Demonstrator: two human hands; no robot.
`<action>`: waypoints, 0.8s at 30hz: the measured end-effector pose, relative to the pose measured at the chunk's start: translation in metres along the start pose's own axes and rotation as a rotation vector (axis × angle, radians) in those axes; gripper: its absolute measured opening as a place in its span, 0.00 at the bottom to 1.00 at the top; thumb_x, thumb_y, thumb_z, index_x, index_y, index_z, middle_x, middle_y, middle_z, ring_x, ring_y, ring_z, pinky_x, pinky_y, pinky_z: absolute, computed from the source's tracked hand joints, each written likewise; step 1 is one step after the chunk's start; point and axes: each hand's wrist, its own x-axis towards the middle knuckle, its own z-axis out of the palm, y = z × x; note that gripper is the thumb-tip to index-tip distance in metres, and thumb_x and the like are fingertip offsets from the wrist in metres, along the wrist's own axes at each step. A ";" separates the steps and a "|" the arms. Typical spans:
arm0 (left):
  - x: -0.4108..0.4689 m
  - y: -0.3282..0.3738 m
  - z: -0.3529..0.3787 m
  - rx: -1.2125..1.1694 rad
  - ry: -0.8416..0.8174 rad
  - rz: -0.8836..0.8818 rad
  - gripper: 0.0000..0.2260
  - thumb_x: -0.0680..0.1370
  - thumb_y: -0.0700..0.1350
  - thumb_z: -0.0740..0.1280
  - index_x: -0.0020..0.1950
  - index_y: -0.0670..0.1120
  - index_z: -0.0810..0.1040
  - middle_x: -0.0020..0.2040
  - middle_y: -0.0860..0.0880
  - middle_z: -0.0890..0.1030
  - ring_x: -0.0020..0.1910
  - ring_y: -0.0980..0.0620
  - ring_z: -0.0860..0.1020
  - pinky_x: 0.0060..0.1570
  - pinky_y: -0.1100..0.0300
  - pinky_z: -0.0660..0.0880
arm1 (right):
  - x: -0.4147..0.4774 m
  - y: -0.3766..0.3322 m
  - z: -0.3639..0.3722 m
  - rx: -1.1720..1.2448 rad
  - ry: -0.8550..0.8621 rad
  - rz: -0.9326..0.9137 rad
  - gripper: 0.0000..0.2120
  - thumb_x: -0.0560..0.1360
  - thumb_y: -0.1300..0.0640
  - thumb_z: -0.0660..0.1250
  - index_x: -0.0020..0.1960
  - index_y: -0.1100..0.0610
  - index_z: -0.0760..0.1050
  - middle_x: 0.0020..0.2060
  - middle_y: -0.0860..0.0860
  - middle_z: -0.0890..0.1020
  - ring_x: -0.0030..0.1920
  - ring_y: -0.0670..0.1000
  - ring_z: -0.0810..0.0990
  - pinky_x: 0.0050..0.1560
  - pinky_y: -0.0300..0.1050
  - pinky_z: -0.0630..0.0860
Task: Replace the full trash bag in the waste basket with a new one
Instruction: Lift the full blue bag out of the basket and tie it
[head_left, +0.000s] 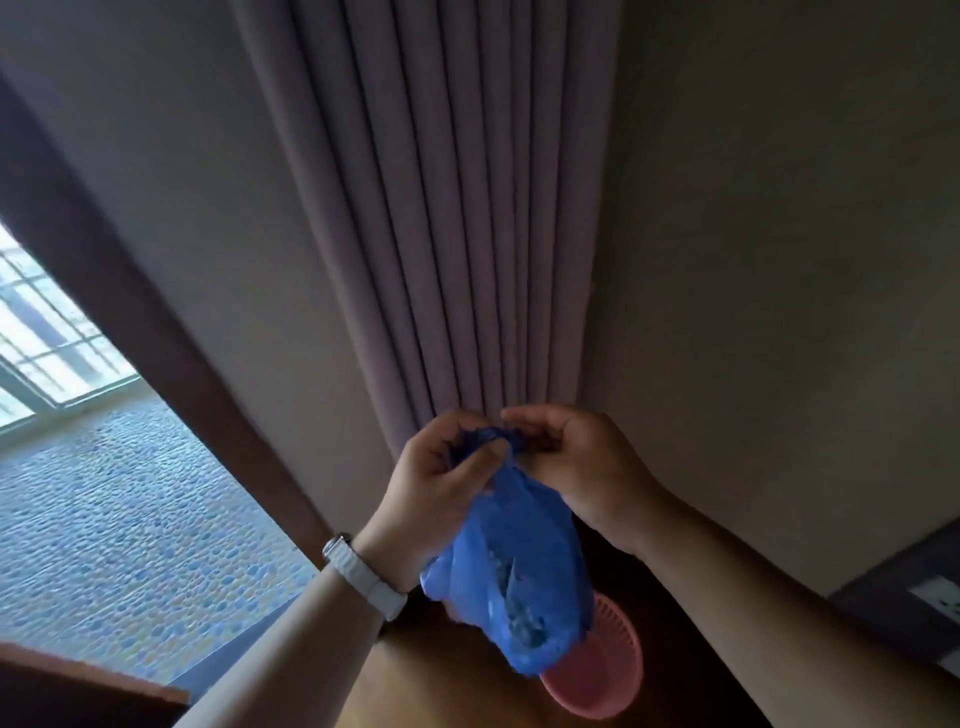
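Trash bag (511, 582), blue thin film, hangs lifted above the pink waste basket (602, 670), its gathered neck held at chest height in front of the curtain (441, 234). Left hand (441, 478) is closed around the bunched neck; right hand (576, 457) pinches the same neck with fingertips, apparently twisting or tying it. Contents show faintly through the film and look light. Expect soft, slippery, tear-prone material: grip only at the gathered neck, not the body. Basket rests on the wooden surface (441, 686) below.
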 end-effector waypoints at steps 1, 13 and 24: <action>-0.001 0.005 -0.006 -0.001 0.002 -0.003 0.08 0.71 0.46 0.71 0.43 0.43 0.79 0.34 0.43 0.79 0.31 0.49 0.75 0.33 0.59 0.73 | 0.003 -0.004 0.009 -0.088 -0.007 -0.033 0.15 0.75 0.66 0.69 0.56 0.51 0.80 0.47 0.47 0.85 0.50 0.44 0.83 0.52 0.39 0.79; -0.024 0.029 -0.081 0.014 -0.069 -0.032 0.04 0.77 0.36 0.66 0.44 0.41 0.80 0.31 0.48 0.78 0.29 0.54 0.75 0.35 0.65 0.73 | 0.021 -0.027 0.076 -0.310 0.111 -0.320 0.13 0.72 0.68 0.71 0.41 0.49 0.79 0.42 0.46 0.81 0.42 0.41 0.80 0.44 0.33 0.75; -0.025 0.039 -0.123 -0.025 -0.120 -0.113 0.16 0.71 0.37 0.70 0.58 0.38 0.77 0.38 0.45 0.81 0.33 0.53 0.76 0.36 0.60 0.75 | 0.027 -0.040 0.123 -0.066 -0.055 -0.290 0.08 0.73 0.63 0.72 0.41 0.50 0.79 0.35 0.47 0.81 0.39 0.47 0.80 0.44 0.45 0.78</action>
